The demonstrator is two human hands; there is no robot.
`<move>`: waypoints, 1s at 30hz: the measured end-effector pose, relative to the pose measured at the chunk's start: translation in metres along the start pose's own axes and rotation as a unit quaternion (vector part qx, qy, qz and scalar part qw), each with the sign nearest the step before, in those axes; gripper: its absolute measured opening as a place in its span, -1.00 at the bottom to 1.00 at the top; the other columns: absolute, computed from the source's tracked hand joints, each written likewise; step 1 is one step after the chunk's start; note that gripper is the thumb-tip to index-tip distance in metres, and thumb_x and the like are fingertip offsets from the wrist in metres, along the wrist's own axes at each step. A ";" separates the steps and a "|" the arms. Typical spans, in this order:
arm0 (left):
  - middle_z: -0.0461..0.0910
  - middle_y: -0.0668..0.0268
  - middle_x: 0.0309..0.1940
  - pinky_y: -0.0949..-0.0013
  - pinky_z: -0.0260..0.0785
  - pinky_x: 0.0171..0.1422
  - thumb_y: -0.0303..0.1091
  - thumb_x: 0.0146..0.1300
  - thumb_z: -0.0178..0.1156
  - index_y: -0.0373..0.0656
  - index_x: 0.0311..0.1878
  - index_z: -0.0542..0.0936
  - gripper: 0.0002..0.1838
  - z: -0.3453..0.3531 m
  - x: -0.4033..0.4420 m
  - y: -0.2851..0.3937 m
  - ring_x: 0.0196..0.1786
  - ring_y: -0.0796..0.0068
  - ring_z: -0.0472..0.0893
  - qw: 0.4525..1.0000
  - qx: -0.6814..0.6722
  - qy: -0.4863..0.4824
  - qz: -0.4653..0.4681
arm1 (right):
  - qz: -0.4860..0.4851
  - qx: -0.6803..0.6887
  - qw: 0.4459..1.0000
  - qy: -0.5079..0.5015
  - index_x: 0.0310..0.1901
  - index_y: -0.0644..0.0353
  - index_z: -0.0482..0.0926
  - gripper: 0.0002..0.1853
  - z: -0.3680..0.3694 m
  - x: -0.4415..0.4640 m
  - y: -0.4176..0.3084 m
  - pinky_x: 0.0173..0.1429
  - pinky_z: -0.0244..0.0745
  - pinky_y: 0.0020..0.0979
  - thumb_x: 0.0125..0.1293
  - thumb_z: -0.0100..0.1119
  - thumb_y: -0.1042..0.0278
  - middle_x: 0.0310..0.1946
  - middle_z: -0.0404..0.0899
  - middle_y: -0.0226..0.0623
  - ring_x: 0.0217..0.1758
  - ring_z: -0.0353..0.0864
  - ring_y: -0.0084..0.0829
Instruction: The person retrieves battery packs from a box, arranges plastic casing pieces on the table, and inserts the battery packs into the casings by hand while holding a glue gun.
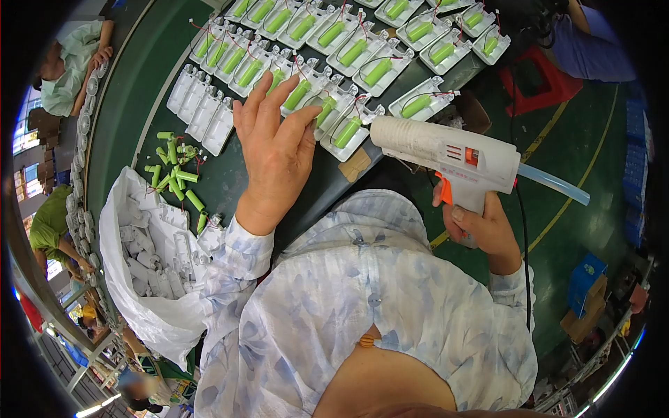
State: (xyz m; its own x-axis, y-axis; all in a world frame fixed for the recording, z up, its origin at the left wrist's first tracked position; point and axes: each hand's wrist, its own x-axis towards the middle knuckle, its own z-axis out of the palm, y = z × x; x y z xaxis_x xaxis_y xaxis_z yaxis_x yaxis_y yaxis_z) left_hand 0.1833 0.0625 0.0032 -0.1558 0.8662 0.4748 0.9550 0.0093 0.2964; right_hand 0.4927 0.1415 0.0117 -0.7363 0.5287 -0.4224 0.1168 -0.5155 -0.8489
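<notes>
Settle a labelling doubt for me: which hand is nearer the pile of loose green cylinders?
The left hand. In the picture, it is a little right of the loose green cylinders; the right hand is much farther right, gripping the glue gun.

Left hand (273,150) pointing forward, back facing up, fingers spreading and slightly bending. Right hand (481,224) gripping, fingers curling in, forearm angling forward and slightly inward.

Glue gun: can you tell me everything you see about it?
The glue gun looks like scuffed whitish plastic, with an orange trigger and a bluish, see-through glue stick poking out its back. The right hand grips its handle. Its nose points left in the picture, close to a white tray.
</notes>
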 end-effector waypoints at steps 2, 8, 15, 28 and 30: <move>0.57 0.15 0.20 -0.07 0.15 0.39 -0.51 0.14 0.35 -0.09 -0.15 0.70 -0.80 0.001 -0.001 0.000 0.39 -0.06 0.40 1.000 0.000 -0.004 -0.002 | 0.014 -0.019 1.000 -0.013 0.25 0.36 0.33 -0.51 -0.005 -0.001 0.002 -0.45 0.35 -0.53 0.29 0.09 0.44 -0.23 0.52 -0.27 -0.51 0.41 -0.63; 0.57 0.15 0.20 -0.01 0.21 0.37 -0.51 0.14 0.33 -0.10 -0.13 0.69 -0.79 -0.007 0.003 0.002 0.39 -0.06 0.40 1.000 0.014 -0.006 0.006 | -0.027 0.004 0.999 -0.022 0.24 0.37 0.36 -0.49 0.000 0.001 -0.002 -0.45 0.35 -0.52 0.27 0.14 0.39 -0.42 0.49 -0.36 -0.50 0.45 -0.59; 0.62 0.19 -0.03 0.14 0.37 0.14 -0.54 0.06 0.37 -0.15 -0.16 0.70 -0.77 -0.009 0.029 0.002 0.12 0.08 0.52 0.996 -0.068 -0.001 0.058 | 0.015 -0.005 1.000 0.008 0.23 0.40 0.35 -0.43 -0.008 -0.002 0.013 -0.46 0.34 -0.52 0.24 0.21 0.29 -0.35 0.56 -0.28 -0.52 0.47 -0.56; 0.56 0.27 -0.37 0.18 0.40 -0.13 -0.26 0.02 0.44 -0.14 -0.19 0.68 -0.72 0.052 0.115 0.041 -0.21 0.17 0.55 0.938 -0.113 -0.182 0.274 | -0.019 0.212 0.977 -0.030 0.20 0.47 0.37 -0.26 -0.029 -0.017 0.050 -0.55 0.38 -0.50 0.07 0.38 0.15 -0.10 0.65 0.10 -0.73 0.40 -0.55; 0.59 0.26 -0.35 0.17 0.41 -0.12 -0.15 0.04 0.43 -0.11 -0.13 0.68 -0.64 0.058 0.113 0.049 -0.19 0.16 0.56 0.942 -0.087 -0.194 0.261 | -0.014 0.220 0.974 -0.045 0.19 0.47 0.37 -0.26 -0.033 -0.016 0.053 -0.55 0.38 -0.50 0.06 0.38 0.17 -0.10 0.64 0.11 -0.72 0.40 -0.55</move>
State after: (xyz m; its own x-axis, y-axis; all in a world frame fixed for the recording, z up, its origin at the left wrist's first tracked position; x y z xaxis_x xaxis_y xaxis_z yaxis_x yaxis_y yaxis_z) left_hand 0.2277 0.1903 0.0232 0.4591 0.8480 0.2646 0.8151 -0.5206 0.2542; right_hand 0.5332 0.1281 -0.0370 -0.7923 0.4957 -0.3558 -0.1867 -0.7520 -0.6321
